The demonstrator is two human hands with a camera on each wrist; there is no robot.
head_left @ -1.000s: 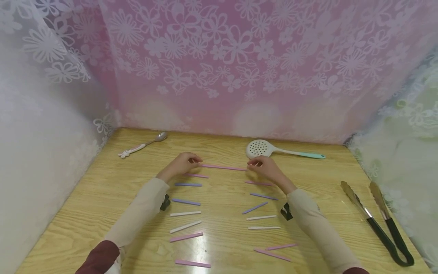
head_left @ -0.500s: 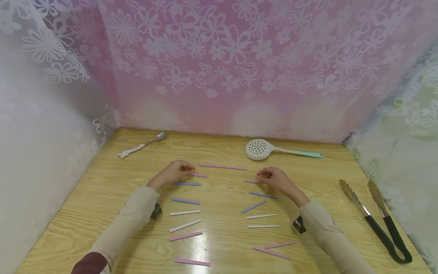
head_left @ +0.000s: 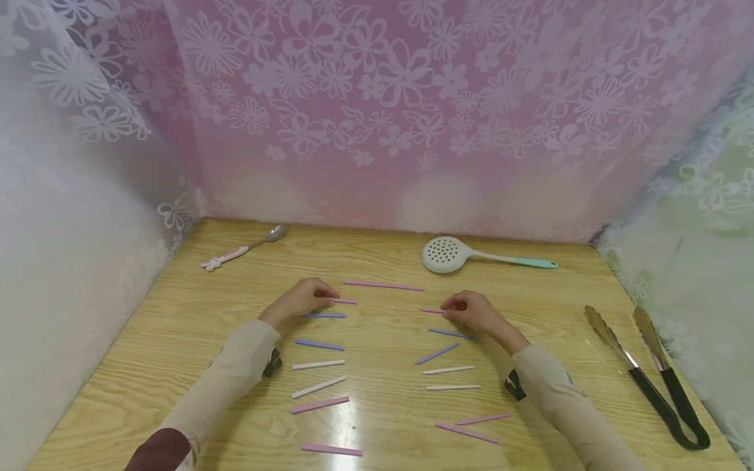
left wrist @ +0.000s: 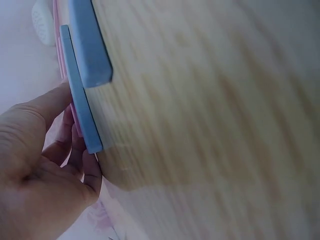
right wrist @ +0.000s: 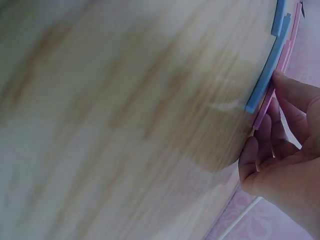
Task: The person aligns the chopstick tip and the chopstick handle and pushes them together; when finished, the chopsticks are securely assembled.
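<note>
My left hand [head_left: 302, 301] pinches the outer end of a short pink stick [head_left: 349, 301] at the back of the left column. In the left wrist view a blue stick [left wrist: 82, 95] partly covers that pink stick, and my thumb and fingers lie around it. On the other side, my right hand [head_left: 476, 313] has thumb and fingers on the outer part of another short pink stick [head_left: 431, 310]. The right wrist view shows this pink stick [right wrist: 264, 110] between thumb and fingers, behind a blue one [right wrist: 265, 72]. A longer pink stick [head_left: 383, 285] lies crosswise just behind both hands.
Blue, white and pink sticks lie in two columns nearer the front, such as a white stick [head_left: 318, 364] and a pink stick [head_left: 466, 432]. A spoon [head_left: 244, 248], a slotted skimmer [head_left: 446, 255] and black-handled tongs [head_left: 654, 386] lie around them. Floral cloth [head_left: 383, 131] hangs behind.
Both hands have let go of the long pink stick's ends and moved apart and nearer, each taking hold of a short pink stick. The long stick stays at the back.
</note>
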